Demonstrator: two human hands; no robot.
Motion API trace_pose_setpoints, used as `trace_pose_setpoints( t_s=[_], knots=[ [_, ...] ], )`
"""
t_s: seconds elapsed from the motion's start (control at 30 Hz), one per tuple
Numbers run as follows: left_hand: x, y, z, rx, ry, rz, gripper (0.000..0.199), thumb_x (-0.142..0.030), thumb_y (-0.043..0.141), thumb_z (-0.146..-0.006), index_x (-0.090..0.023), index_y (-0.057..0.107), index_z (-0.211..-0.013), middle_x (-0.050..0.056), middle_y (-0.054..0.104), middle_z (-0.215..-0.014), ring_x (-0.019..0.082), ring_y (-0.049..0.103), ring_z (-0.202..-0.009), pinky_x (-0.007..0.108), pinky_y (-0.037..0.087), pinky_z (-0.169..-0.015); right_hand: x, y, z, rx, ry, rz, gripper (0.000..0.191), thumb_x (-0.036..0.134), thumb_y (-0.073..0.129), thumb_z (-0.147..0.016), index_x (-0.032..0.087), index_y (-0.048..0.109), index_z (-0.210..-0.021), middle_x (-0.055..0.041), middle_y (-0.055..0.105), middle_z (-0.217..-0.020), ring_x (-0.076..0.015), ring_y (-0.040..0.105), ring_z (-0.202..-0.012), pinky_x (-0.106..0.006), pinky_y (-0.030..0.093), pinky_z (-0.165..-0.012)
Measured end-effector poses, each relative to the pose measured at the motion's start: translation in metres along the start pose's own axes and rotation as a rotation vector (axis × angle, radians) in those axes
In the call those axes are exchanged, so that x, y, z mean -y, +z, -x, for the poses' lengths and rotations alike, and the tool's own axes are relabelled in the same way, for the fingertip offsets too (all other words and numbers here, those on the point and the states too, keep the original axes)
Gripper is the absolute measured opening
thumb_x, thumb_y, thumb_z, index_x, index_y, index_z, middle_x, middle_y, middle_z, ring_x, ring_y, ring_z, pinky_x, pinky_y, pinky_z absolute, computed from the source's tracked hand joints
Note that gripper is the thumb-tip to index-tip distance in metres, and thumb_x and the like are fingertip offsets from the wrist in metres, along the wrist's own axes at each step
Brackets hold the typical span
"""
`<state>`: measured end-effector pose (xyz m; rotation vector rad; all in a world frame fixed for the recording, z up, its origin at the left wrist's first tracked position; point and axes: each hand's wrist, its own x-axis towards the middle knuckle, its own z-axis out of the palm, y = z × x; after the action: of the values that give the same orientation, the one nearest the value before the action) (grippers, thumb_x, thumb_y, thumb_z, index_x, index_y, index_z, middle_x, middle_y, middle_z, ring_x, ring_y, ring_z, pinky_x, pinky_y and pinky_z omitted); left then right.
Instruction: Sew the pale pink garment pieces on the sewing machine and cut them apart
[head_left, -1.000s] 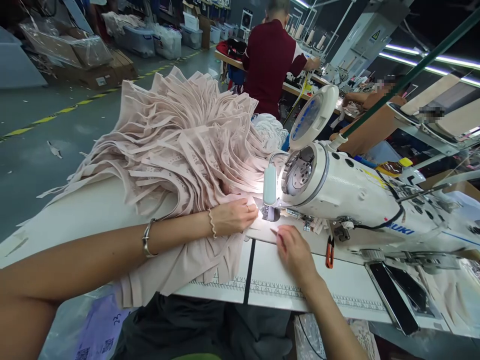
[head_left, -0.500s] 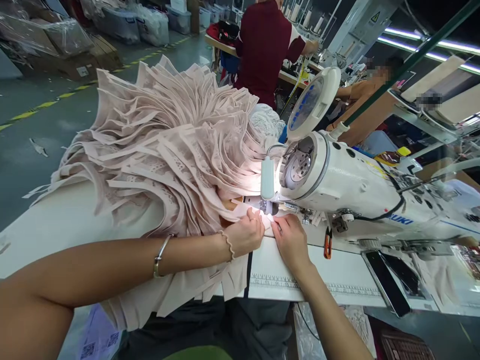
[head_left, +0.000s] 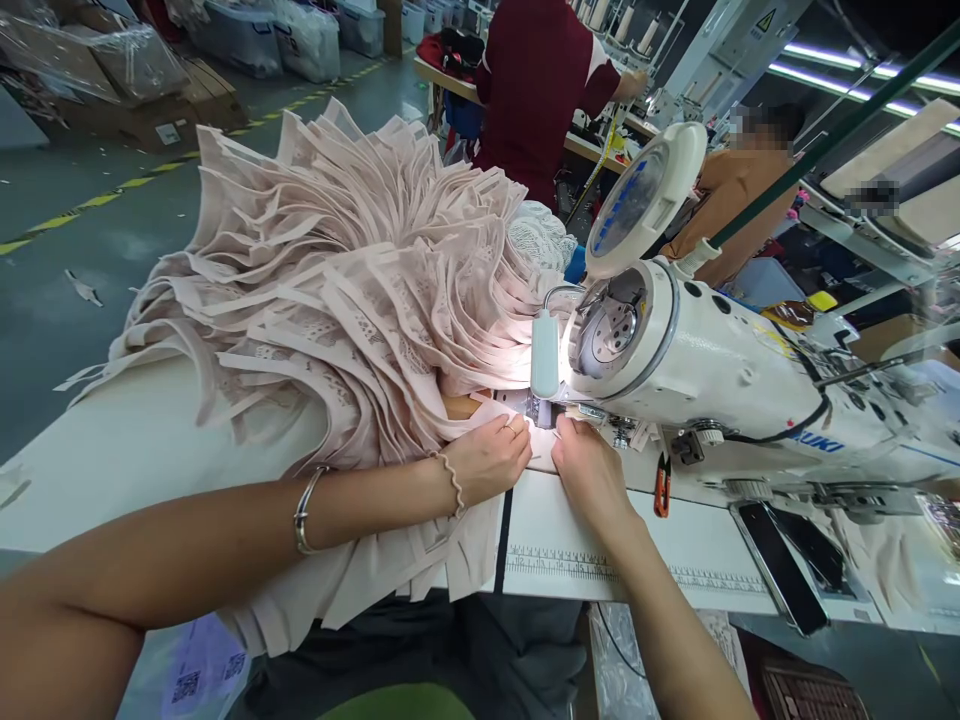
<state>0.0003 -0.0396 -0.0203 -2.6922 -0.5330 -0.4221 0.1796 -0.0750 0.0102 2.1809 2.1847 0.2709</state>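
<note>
My left hand (head_left: 491, 458) is closed on the edge of a pale pink fabric piece (head_left: 544, 448), just in front of the needle area of a white sewing machine (head_left: 697, 340). To its right, my right hand (head_left: 589, 468) is closed too, fingertips pinched at the same piece beside the presser foot; they partly hide what they grip. A large heap of pale pink lace-patterned fabric (head_left: 360, 270) lies left of the machine and hangs over the front edge under my left forearm. A small lamp (head_left: 545, 355) lights the needle area.
Orange snips (head_left: 662, 485) and a dark phone (head_left: 780, 568) lie right of my right hand. A ruler strip (head_left: 562, 562) runs along the table's front. Coiled white trim (head_left: 540, 237) sits behind the heap. Two people work beyond the machine.
My right hand has turned and moved slightly up, closer to the presser foot. The fabric piece between the hands lies flatter. The whole view has shifted a little, placing the machine farther right.
</note>
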Motion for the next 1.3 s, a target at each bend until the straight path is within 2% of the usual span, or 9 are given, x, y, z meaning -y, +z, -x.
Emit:
trace_pose_setpoints(
  t_s=[0.1, 0.27, 0.37, 0.47, 0.8, 0.93, 1.0, 1.13, 1.3],
  knots=[
    [0.006, 0.003, 0.001, -0.013, -0.038, 0.092, 0.034, -0.005, 0.035, -0.096, -0.004, 0.06, -0.119, 0.019, 0.065, -0.123, 0.024, 0.061, -0.114, 0.036, 0.049, -0.095, 0.007, -0.004, -0.01, 0.091, 0.069, -0.051, 0.019, 0.021, 0.043, -0.094, 0.019, 0.059, -0.105, -0.006, 0.066, -0.08, -0.0197, 0.058, -0.068, -0.027, 0.027, -0.054],
    [0.012, 0.01, 0.006, -0.152, -0.293, 0.383, 0.033, -0.007, 0.038, -0.096, -0.01, 0.059, -0.121, 0.012, 0.067, -0.123, 0.018, 0.061, -0.119, 0.033, 0.049, -0.101, 0.017, 0.008, -0.006, -0.001, 0.126, -0.185, 0.018, 0.025, 0.041, -0.094, 0.017, 0.057, -0.095, -0.0027, 0.061, -0.065, -0.0178, 0.053, -0.057, -0.027, 0.024, -0.055],
    [0.004, 0.01, 0.009, -0.187, -0.2, 0.504, 0.038, -0.006, 0.037, -0.096, -0.012, 0.055, -0.128, 0.009, 0.064, -0.13, 0.014, 0.057, -0.125, 0.028, 0.047, -0.105, 0.017, 0.013, 0.0, -0.013, 0.139, -0.252, 0.012, 0.026, 0.045, -0.089, 0.019, 0.053, -0.089, -0.0024, 0.061, -0.064, -0.0176, 0.051, -0.055, -0.026, 0.023, -0.054],
    [-0.007, 0.01, 0.01, -0.112, -0.11, 0.379, 0.04, -0.005, 0.036, -0.096, -0.009, 0.055, -0.13, 0.011, 0.061, -0.135, 0.019, 0.052, -0.132, 0.032, 0.042, -0.11, 0.015, 0.013, 0.002, -0.004, 0.135, -0.312, 0.012, 0.025, 0.04, -0.089, 0.02, 0.051, -0.085, -0.0024, 0.061, -0.065, -0.0173, 0.05, -0.055, -0.025, 0.024, -0.054],
    [-0.006, 0.008, 0.006, -0.073, -0.074, 0.187, 0.038, -0.007, 0.036, -0.097, -0.007, 0.054, -0.13, 0.014, 0.06, -0.134, 0.025, 0.053, -0.129, 0.039, 0.04, -0.107, 0.011, 0.009, 0.002, 0.0, 0.093, -0.369, 0.021, 0.023, 0.032, -0.091, 0.019, 0.052, -0.09, -0.0046, 0.062, -0.07, -0.0188, 0.053, -0.06, -0.027, 0.028, -0.056],
    [-0.001, 0.003, 0.001, -0.039, -0.034, 0.199, 0.033, -0.007, 0.036, -0.097, -0.006, 0.058, -0.122, 0.015, 0.063, -0.126, 0.024, 0.057, -0.119, 0.039, 0.047, -0.099, -0.005, 0.005, 0.008, 0.051, -0.074, -0.599, 0.02, 0.033, 0.041, -0.095, 0.02, 0.055, -0.096, -0.0035, 0.065, -0.08, -0.0181, 0.059, -0.071, -0.028, 0.043, -0.063],
    [0.0, 0.004, 0.0, -0.054, -0.017, 0.197, 0.032, -0.006, 0.036, -0.097, -0.005, 0.059, -0.118, 0.015, 0.065, -0.121, 0.023, 0.059, -0.115, 0.038, 0.047, -0.099, -0.014, 0.008, 0.013, -0.039, -0.203, -0.642, 0.022, 0.037, 0.05, -0.093, 0.021, 0.059, -0.105, -0.0076, 0.067, -0.1, -0.0199, 0.061, -0.09, -0.032, 0.049, -0.076],
    [-0.001, 0.011, -0.001, -0.13, -0.005, 0.152, 0.032, -0.007, 0.034, -0.098, -0.003, 0.058, -0.12, 0.015, 0.065, -0.119, 0.023, 0.057, -0.119, 0.037, 0.04, -0.108, -0.02, 0.022, 0.021, -0.315, -0.344, -0.545, 0.031, 0.031, 0.051, -0.095, 0.02, 0.06, -0.123, -0.0115, 0.065, -0.12, -0.0229, 0.057, -0.111, -0.041, 0.046, -0.098],
    [0.002, 0.008, -0.001, -0.131, -0.042, 0.222, 0.023, -0.009, 0.039, -0.098, -0.007, 0.06, -0.108, 0.012, 0.065, -0.106, 0.022, 0.06, -0.108, 0.037, 0.04, -0.105, -0.008, 0.022, 0.021, -0.352, -0.407, -0.333, 0.033, 0.027, 0.046, -0.098, 0.017, 0.062, -0.125, -0.0124, 0.066, -0.118, -0.0236, 0.056, -0.107, -0.041, 0.046, -0.097]
  ],
)
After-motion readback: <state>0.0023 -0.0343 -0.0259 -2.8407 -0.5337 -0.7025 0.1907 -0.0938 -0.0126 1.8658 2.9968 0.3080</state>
